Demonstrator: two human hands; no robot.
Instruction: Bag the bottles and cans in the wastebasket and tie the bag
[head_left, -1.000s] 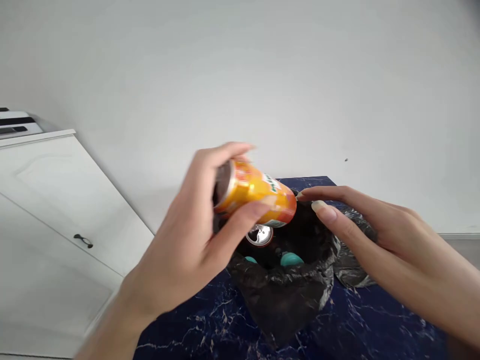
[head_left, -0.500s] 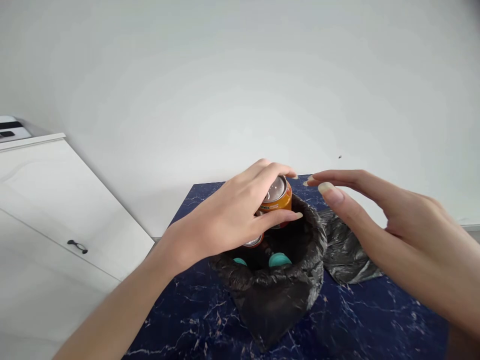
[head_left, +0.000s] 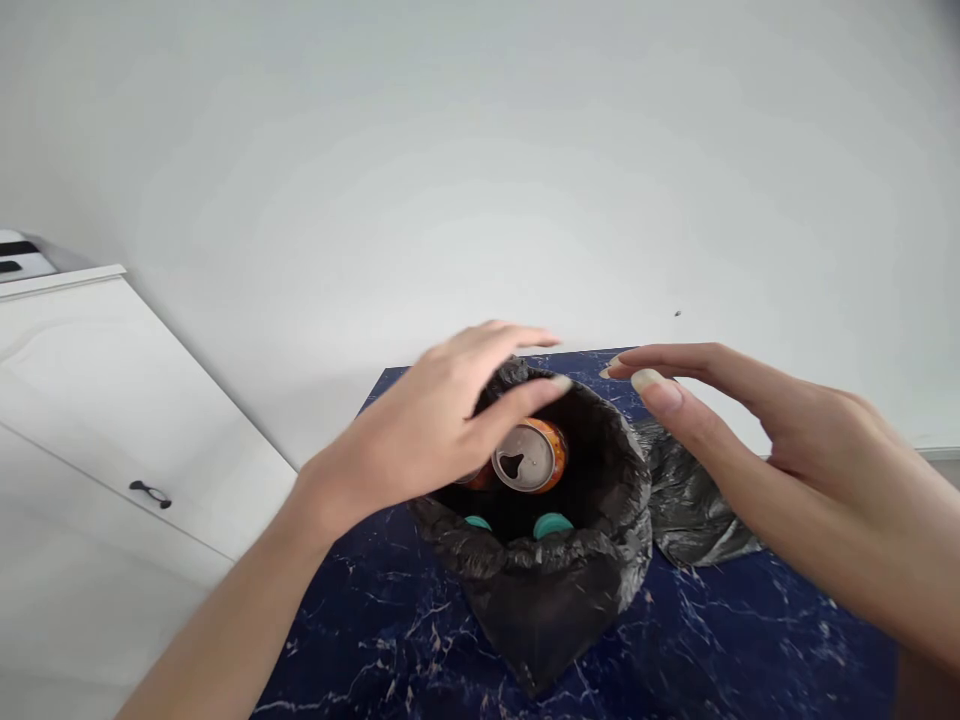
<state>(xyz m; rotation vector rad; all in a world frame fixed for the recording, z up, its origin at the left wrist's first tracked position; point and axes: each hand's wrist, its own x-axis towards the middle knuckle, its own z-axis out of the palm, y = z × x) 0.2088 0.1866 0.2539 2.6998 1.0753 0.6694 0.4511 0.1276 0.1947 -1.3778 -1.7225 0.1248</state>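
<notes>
An orange drink can (head_left: 530, 457) with an opened top lies tilted inside a bin lined with a black plastic bag (head_left: 551, 610). Over the left side of the bin's mouth hovers my left hand (head_left: 450, 410), its fingers and thumb apart and holding nothing. Part of another orange can shows beneath that hand, mostly hidden. Two teal caps, one of them this bottle cap (head_left: 553, 525), sit at the near inner wall. To the right of the bin, my right hand (head_left: 757, 430) is raised with thumb and fingers apart, with nothing in it.
The bin stands on a dark blue marbled table (head_left: 390, 620). More black plastic (head_left: 697, 510) is spread on the table to the right. A white cabinet (head_left: 97, 420) with a dark handle stands at the left, and a white wall rises behind.
My left hand has let go of the orange can and moved a little to the left. The can has dropped into the bin and tilted towards me. My right hand has hardly moved.
</notes>
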